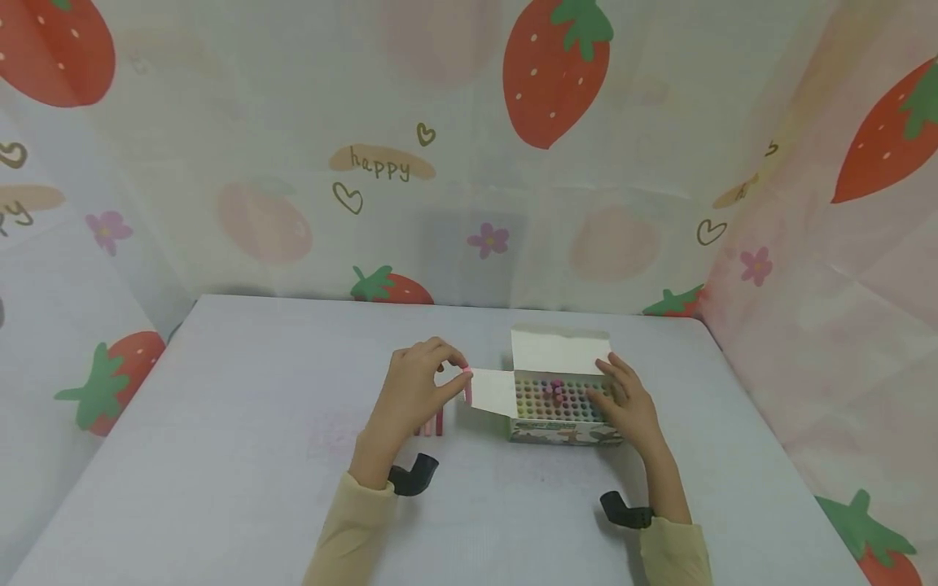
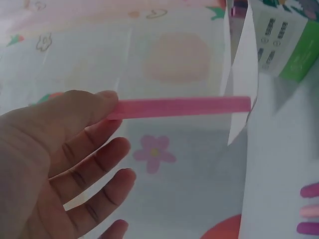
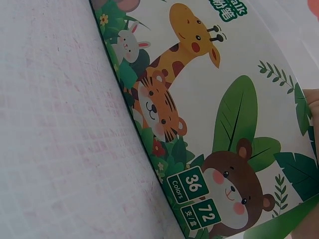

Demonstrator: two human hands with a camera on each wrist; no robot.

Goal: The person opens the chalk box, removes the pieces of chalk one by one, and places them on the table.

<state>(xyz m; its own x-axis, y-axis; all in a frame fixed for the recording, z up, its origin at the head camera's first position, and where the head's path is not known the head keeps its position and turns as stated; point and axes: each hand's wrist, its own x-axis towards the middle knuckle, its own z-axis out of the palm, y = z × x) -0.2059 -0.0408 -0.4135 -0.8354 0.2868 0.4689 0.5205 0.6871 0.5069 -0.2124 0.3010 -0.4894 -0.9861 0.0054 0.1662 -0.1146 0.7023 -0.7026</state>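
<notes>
My left hand (image 1: 419, 376) pinches a pink chalk stick (image 2: 182, 107) between thumb and fingertips, beside the raised left flap (image 1: 493, 392) of the chalk box (image 1: 564, 433). In the left wrist view the stick's far end meets or overlaps the flap. The box stands open with its lid (image 1: 560, 350) tipped back. Rows of chalk ends fill it, and a few pink and purple sticks (image 1: 554, 391) poke up higher near the middle. My right hand (image 1: 630, 403) rests on the box's right end, fingers spread near the lid's corner and thumb over the chalk.
On the white table (image 1: 256, 456), pink and purple chalk sticks (image 1: 439, 422) lie beside my left wrist. Strawberry-print cloth (image 1: 454, 106) walls in the back and sides. Each wrist wears a black camera mount (image 1: 414, 475). Animal pictures cover the box's front (image 3: 199, 124).
</notes>
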